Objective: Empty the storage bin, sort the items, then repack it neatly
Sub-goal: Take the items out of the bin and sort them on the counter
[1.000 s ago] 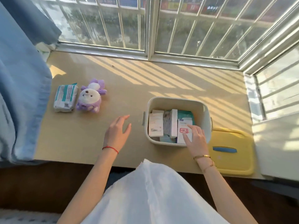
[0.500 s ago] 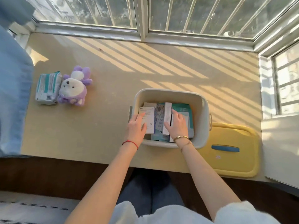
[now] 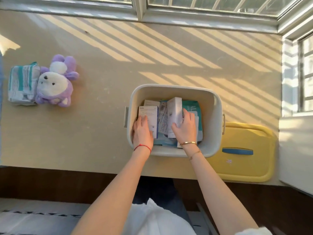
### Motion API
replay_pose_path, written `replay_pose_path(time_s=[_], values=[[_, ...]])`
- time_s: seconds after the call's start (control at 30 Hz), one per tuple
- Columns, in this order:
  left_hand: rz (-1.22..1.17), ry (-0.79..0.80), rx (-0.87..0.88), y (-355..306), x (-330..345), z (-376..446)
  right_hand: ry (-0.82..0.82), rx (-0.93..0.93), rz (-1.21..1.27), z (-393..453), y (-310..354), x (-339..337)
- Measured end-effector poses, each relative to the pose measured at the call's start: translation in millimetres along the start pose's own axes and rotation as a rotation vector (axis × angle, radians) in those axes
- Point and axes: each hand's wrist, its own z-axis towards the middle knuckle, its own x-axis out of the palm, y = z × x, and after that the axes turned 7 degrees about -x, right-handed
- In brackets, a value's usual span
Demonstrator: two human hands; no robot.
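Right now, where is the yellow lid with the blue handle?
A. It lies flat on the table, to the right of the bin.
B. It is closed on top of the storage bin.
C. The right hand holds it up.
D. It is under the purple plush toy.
A: the yellow lid lies flat on the table right of the open storage bin, while both hands are inside the bin on the boxes.

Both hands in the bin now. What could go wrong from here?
1. The right hand grips an upright white box leaning against loose packs; lifting it may topple or drag its neighbours.
2. The left hand holds a box tight against the storage bin wall, so it could snag coming out.
3. The bin and the yellow lid sit near the table's front edge; a hard pull might shift them off.
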Motion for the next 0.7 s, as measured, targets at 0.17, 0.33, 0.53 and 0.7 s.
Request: replay_pose_path(time_s=[0.17, 0.33, 0.53, 0.7], values=[[-0.060, -0.006, 0.072, -5.4, 0.7, 0.8, 0.005, 0.083, 0.175, -11.7, -12.8, -31.7], [-0.158, 0.029, -0.110, -11.8, 4.8, 5.9, -0.004, 0.172, 0.331, -23.1, -25.5, -47.0], [-0.220, 0.078, -0.185, -13.4, 4.1, 7.8, -0.010, 0.223, 0.425, -29.0, -31.6, -54.5], [-0.401, 0.063, -0.110, -16.3, -20.7, -3.7, 0.016, 0.201, 0.515, -36.1, -29.6, -65.4]])
